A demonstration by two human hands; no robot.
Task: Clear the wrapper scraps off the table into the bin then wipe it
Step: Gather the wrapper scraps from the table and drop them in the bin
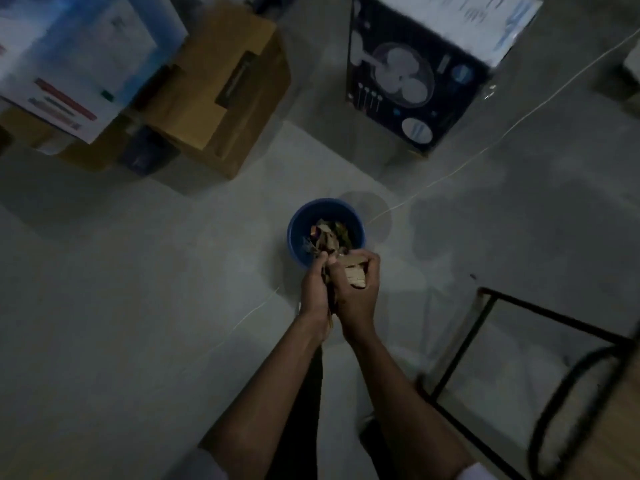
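Fingers (pixel 373 268) clasp wrapper scraps (pixel 355 273), long axis toward bin (pixel 301 220).

The bin (pixel 293 237) is blue, the scraps (pixel 355 273) in my grip tan and brown, the floor (pixel 138 306) pale grey, the table frame (pixel 540 311) black.

One wide-angle camera, worn on the person's head, looks steeply down at the pale grey floor (pixel 121 289). A round blue plastic bin (pixel 298 233) sits near centre, fairly close. Brown cardboard boxes (pixel 225 98) lie toward the top edge, farther off.
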